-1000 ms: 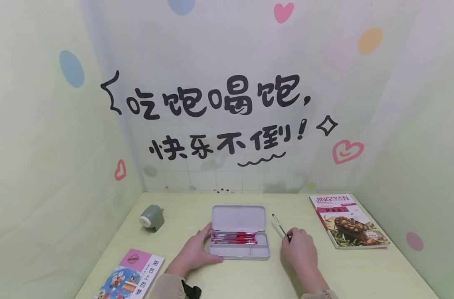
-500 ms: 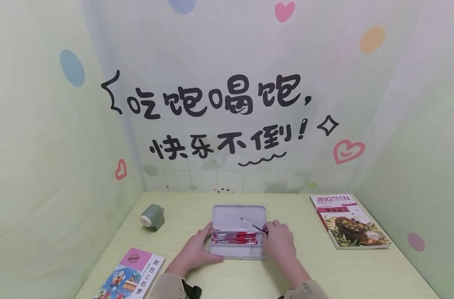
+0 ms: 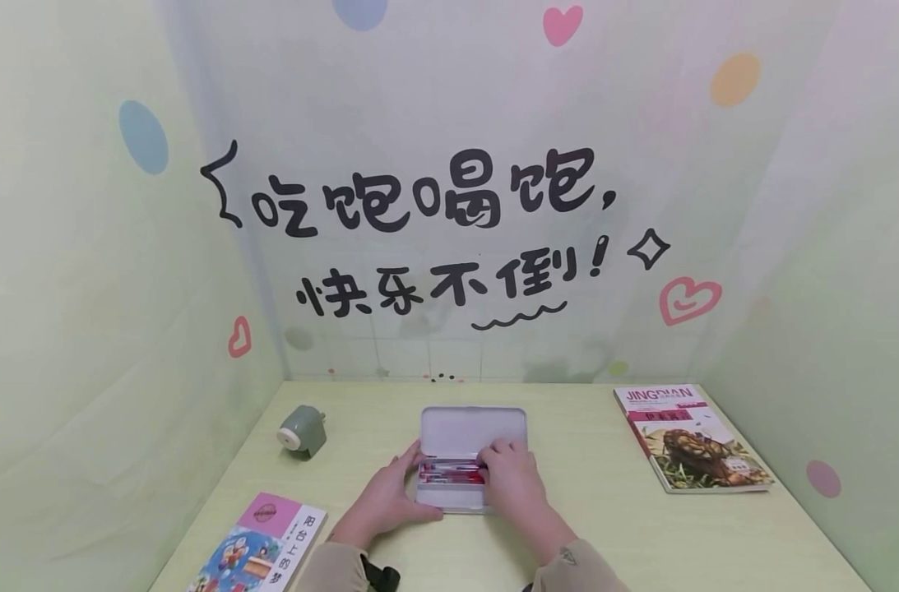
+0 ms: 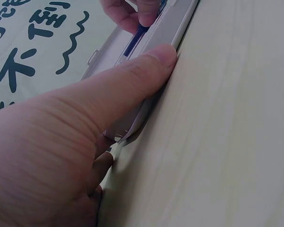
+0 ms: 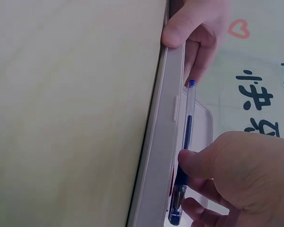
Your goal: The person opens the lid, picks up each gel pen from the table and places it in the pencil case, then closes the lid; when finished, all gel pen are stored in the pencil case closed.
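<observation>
A pale grey pencil case (image 3: 452,498) lies with its lid up at the middle of the table. Several red pens (image 3: 445,475) lie in its back compartment. My left hand (image 3: 386,500) holds the case's left end, thumb along the front edge, fingers at the side. Over the right part of the case, my right hand (image 3: 513,485) pinches a clear-barrelled pen with blue ends (image 5: 188,135) between thumb and fingers. In the right wrist view the pen lies lengthwise over the case; whether it touches the bottom I cannot tell. The head view hides most of this pen behind the hand.
A green pencil sharpener (image 3: 303,432) stands at the back left. One book (image 3: 260,547) lies at the front left, and a magazine (image 3: 689,440) at the back right. Printed cloth walls (image 3: 449,353) border the table (image 3: 715,543) at the back and sides.
My right hand has carried the pen leftward from the table right of the case to over the open case. The left hand has stayed on the case.
</observation>
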`<control>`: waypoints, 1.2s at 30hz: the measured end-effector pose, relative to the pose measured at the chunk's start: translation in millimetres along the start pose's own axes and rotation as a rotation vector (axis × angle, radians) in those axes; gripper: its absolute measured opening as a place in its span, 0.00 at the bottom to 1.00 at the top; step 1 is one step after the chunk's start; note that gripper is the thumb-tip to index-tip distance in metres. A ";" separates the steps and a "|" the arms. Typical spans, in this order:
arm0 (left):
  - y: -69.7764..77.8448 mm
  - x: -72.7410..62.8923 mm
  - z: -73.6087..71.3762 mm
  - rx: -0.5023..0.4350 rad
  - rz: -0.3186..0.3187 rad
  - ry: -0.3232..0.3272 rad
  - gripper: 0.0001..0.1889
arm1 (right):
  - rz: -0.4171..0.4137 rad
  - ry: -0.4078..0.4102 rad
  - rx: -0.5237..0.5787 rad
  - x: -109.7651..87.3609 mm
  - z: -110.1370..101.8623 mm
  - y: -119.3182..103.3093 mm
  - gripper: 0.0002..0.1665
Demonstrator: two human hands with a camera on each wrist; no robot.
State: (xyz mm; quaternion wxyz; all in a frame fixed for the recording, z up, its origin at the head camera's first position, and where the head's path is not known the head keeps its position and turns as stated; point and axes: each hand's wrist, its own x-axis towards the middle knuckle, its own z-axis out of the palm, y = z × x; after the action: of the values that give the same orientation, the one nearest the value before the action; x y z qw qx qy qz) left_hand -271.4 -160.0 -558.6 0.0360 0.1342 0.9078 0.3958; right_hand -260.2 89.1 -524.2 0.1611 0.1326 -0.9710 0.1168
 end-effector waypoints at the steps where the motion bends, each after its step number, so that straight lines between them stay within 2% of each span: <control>1: -0.3 -0.1 0.0 0.000 0.002 0.001 0.75 | -0.012 0.001 -0.007 0.2 0.4 -1.8 0.05; 5: -1.1 -0.4 0.1 0.000 -0.005 -0.001 0.75 | -0.047 0.011 -0.017 1.1 1.8 -6.3 0.05; 18: -6.4 1.2 -0.2 0.010 -0.002 0.004 0.74 | -0.045 0.010 0.010 2.5 5.3 -8.8 0.06; 24: -7.2 1.9 0.0 0.025 0.013 0.008 0.73 | -0.037 0.035 0.072 5.5 4.5 -7.8 0.08; 29: -5.1 1.5 0.3 0.017 0.015 0.005 0.72 | 0.025 0.041 0.151 17.2 -1.4 1.6 0.12; 36: -3.5 1.6 3.1 0.007 -0.002 -0.002 0.73 | 0.161 0.133 0.315 39.1 -18.2 27.2 0.19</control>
State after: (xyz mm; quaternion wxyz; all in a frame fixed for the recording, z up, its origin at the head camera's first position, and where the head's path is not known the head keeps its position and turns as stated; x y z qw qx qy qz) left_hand -273.1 -159.7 -563.2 0.0367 0.1340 0.9091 0.3927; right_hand -298.8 110.8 -499.0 0.1923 0.0702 -0.9354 0.2882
